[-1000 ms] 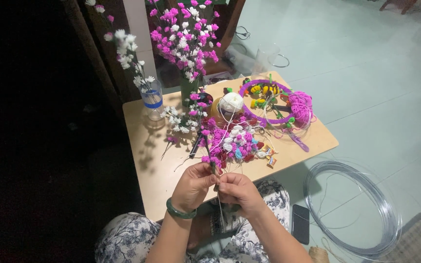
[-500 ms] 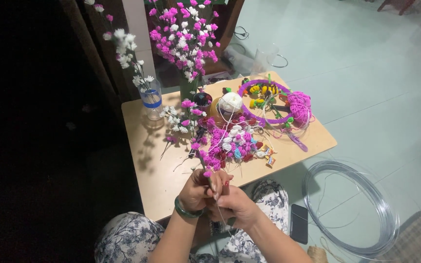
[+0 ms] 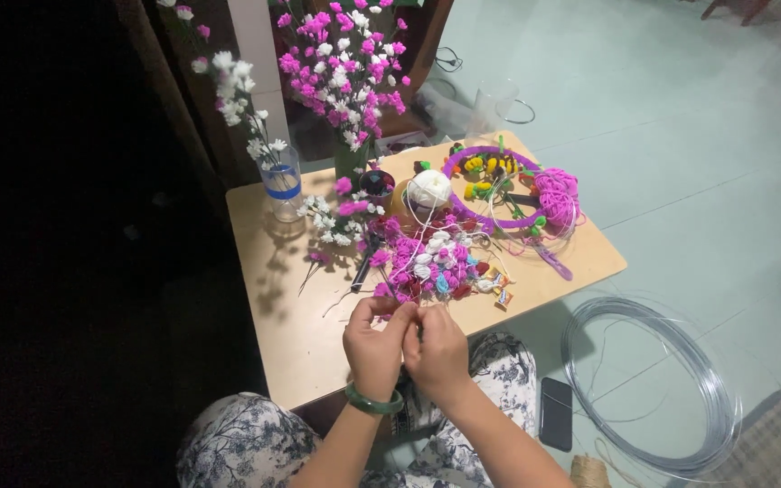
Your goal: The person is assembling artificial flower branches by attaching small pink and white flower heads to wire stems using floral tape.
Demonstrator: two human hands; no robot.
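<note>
Flower stem is being pinched by left hand and right hand, fingers closed. Keeping grip tight near pile is looking wise.

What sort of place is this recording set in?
Likely a home craft corner: a low wooden table on a pale green tiled floor, strewn with pink and white artificial flowers, beside a coil of clear tubing.

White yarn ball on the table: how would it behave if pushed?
The yarn ball looks round, so it would probably roll. It seems soft and light for its size. A loose strand trails toward the flower pile, so it would likely unwind or snag rather than travel cleanly.
</note>
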